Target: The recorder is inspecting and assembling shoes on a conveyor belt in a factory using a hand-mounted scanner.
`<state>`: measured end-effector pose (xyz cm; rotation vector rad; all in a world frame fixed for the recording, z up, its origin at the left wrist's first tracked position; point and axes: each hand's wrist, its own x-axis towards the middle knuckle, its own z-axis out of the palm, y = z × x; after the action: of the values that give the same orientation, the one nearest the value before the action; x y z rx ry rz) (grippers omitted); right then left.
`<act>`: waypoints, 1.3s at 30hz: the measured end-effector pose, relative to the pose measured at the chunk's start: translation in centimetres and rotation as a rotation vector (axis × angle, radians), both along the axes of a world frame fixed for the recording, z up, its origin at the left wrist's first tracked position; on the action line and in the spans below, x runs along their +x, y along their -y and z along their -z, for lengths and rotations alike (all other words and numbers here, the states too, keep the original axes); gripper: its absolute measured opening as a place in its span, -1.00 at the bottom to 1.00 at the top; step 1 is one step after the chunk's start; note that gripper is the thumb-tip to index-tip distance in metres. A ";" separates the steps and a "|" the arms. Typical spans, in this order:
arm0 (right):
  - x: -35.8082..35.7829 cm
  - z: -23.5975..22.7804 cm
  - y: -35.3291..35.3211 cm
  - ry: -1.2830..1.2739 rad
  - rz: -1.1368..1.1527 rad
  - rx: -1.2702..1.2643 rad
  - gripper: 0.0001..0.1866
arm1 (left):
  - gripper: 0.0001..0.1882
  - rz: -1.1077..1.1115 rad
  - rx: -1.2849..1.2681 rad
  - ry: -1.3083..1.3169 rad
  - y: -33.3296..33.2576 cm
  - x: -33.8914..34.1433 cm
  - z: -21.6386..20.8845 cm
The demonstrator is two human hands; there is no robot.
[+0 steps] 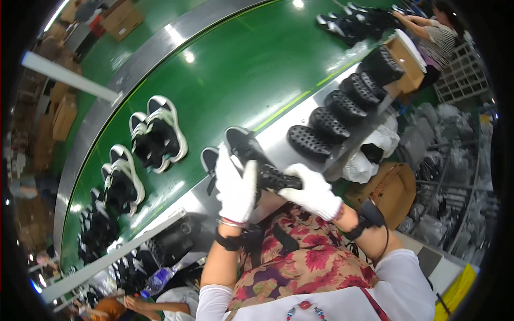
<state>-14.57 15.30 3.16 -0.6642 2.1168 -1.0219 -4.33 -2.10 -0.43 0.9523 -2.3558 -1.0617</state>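
Observation:
Both my hands wear white gloves. My left hand (235, 187) is closed around the side of a black shoe (243, 143) with a pale edge, at the near edge of the green belt. My right hand (315, 193) grips the end of a black perforated shoe form (274, 177), whose other end meets the shoe's opening; how far it reaches inside is hidden. Left of that shoe, partly behind my left hand, lies another dark shoe (210, 158). On the steel ledge to the right stands a row of similar black perforated forms (309, 143).
Black-and-white sneakers (160, 134) stand in pairs on the green belt (230, 80) at left. An open cardboard box (393, 195) and white plastic bags (369, 155) sit at my right. A pale rail (112, 265) crosses at lower left. A person (436, 35) handles shoes at far right.

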 end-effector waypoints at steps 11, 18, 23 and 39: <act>-0.2 7.8 7.0 -0.404 -0.344 0.002 -0.61 | -0.60 0.246 -0.121 0.186 3.1 -2.3 3.8; -3.6 10.3 7.1 -0.369 -0.352 0.098 -0.31 | -0.74 0.323 -0.114 0.013 3.0 -2.3 4.3; -3.4 9.0 8.5 -0.277 -0.299 0.231 -0.41 | -0.73 0.359 0.029 -0.002 4.0 -1.2 3.6; -0.9 5.3 4.6 -0.741 -0.656 -0.269 -0.67 | -0.64 -0.030 0.524 -0.021 5.2 0.4 2.9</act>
<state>-15.43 10.65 -2.18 -1.9555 2.0697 -0.7361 -3.95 -7.30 -3.33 1.1326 -2.0708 -1.7128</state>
